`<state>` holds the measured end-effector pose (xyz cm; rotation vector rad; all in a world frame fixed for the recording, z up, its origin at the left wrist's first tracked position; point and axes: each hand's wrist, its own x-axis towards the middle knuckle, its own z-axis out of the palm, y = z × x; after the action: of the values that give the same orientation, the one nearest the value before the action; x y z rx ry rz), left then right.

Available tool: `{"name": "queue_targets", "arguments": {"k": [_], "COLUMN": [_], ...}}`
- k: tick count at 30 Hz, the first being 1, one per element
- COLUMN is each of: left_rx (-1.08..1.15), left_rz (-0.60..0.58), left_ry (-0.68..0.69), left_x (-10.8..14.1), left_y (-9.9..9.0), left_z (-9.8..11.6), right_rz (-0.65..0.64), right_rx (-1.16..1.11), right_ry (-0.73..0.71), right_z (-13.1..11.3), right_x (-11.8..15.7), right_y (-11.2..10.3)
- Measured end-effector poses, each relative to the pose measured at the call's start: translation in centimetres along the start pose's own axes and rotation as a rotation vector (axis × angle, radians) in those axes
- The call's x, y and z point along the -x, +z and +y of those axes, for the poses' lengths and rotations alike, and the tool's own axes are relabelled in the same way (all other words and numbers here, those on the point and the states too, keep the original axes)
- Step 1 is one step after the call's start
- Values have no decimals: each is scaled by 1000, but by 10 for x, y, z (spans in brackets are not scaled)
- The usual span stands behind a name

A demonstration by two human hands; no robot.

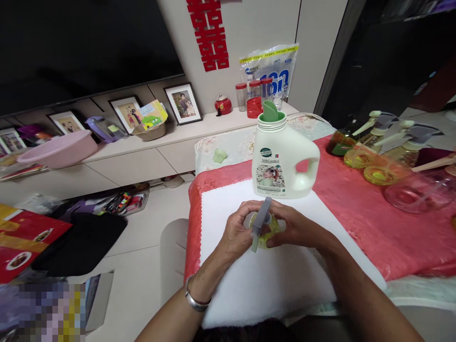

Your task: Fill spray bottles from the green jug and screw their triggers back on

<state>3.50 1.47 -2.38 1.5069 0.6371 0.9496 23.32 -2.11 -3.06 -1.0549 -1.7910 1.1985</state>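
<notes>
Both my hands are wrapped round a small clear spray bottle (271, 230) with yellowish contents and a grey spray head (261, 219). My left hand (239, 229) grips its left side, my right hand (297, 228) its right side. The bottle is held over a white cloth (256, 285). Just beyond my hands stands a large pale green jug (285, 161) with its neck uncapped and a green spout showing. A light green cap (220, 155) lies behind the cloth, to the left of the jug.
Several spray bottles (409, 147) and a clear pink container (416, 190) stand on the red cover (363, 228) at the right. Behind, a long cabinet (138, 156) holds a pink basin (60, 148), framed photos, red-lidded jars (241, 97) and a plastic bag (288, 71).
</notes>
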Motion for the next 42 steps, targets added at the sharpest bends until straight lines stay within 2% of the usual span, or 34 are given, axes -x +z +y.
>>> {"name": "queue_targets", "arguments": {"k": [7,19,24,29,35,42], "left_rx": [11,-36,-3,-10,-1,6], "left_rz": [-9,-130,-106,-107,-157,-197], "left_ry": [8,65,53,100,33,48], "left_x": [-3,-4,-1,1,0,-4], "left_y": [1,-4,-4,-5,-6,-9], "left_z": [1,6,0,-7,-1,-3], "right_rz": [-1,0,2,-6,-12,-22], "right_rx": [7,22,19,15,9,-6], "right_ry": [-10,-16,-18,-33,-67,-87], "right_z": [0,1,2,4,2,6], "right_x": [2,3,3,4,2,4], "right_y": [0,0,0,0,0,0]}}
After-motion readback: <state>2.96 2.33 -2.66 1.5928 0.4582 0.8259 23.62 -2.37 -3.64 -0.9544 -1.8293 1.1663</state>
